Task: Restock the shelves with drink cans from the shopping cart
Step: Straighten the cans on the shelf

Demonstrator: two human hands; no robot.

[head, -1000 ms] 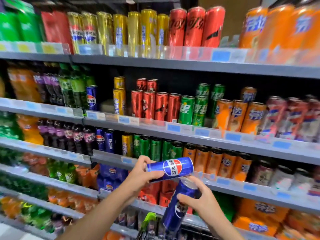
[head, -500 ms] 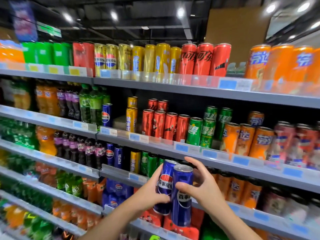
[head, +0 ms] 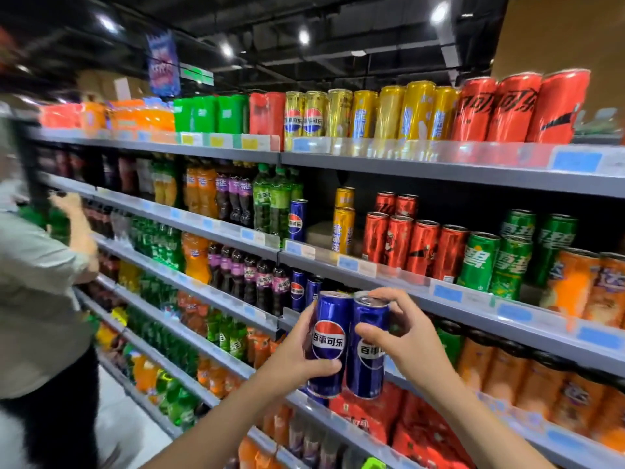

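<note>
Two tall blue Pepsi cans stand upright side by side in front of the shelves. My left hand (head: 297, 358) grips the left blue can (head: 329, 340) around its lower half. My right hand (head: 406, 340) holds the right blue can (head: 368, 353), fingers curled over its top and thumb on its side. The cans touch each other. A single blue Pepsi can (head: 297, 220) stands on the second shelf (head: 406, 282), and two more blue cans (head: 302, 291) stand on the shelf below, just behind my hands. The shopping cart is out of view, apart from a green handle tip (head: 373, 463).
Shelves hold gold, red, green and orange cans and bottled drinks. Beside the lone blue can on the second shelf is a gap (head: 319, 231). Another person (head: 40, 299) stands at the left, reaching into the shelves.
Both cans have been raised from low near the cart and turned upright, side by side. The view swung up and left, bringing the other person into sight.
</note>
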